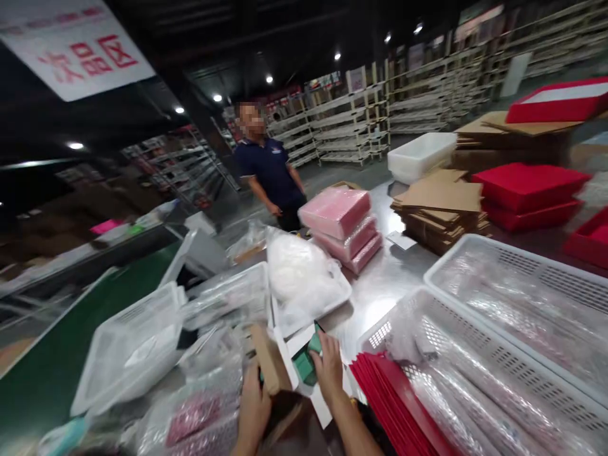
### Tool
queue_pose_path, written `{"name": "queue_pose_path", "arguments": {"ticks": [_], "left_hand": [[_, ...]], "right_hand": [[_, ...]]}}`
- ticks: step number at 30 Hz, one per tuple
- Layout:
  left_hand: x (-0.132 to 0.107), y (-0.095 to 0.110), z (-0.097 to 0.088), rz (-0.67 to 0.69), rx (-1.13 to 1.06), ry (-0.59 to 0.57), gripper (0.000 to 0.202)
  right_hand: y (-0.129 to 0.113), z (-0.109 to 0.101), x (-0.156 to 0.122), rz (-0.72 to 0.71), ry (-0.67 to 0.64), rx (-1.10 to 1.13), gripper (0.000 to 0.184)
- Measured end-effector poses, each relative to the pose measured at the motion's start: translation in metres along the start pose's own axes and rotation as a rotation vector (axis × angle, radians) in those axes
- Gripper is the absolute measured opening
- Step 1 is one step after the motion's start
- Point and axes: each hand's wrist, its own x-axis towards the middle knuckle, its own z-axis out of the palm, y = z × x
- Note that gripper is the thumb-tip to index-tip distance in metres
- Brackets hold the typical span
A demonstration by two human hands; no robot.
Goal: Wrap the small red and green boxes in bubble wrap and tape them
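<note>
My right hand (330, 362) closes its fingers on a small green box (314, 343), just above an open white box (286, 354). Another green piece (304, 367) shows inside the white box, below my fingers. My left hand (254, 396) is curled against the left edge of a brown cardboard box (269, 361), which stands tilted beside the white box. A tiny bit of green shows near my left fingertips; blur hides what it is.
White baskets (427, 304) of plastic-wrapped goods and red folded sheets (394, 405) lie to the right. Pink wrapped boxes (337, 218), a white bag (299, 272) and cardboard sheets (437, 199) are farther back. A person (268, 168) stands beyond the table; a green conveyor (52, 354) runs left.
</note>
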Motion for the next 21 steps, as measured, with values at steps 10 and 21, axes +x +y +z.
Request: {"name": "queue_pose_path", "arguments": {"ticks": [10, 21], "left_hand": [[-0.113, 0.027, -0.149, -0.377, -0.672, 0.136, 0.063], [-0.243, 0.006, -0.169, -0.724, -1.064, 0.006, 0.066]], "right_hand": [[-0.183, -0.082, -0.046, -0.267, -0.049, 0.375, 0.028], [-0.247, -0.076, -0.172, -0.459, -0.734, -0.022, 0.009]]}}
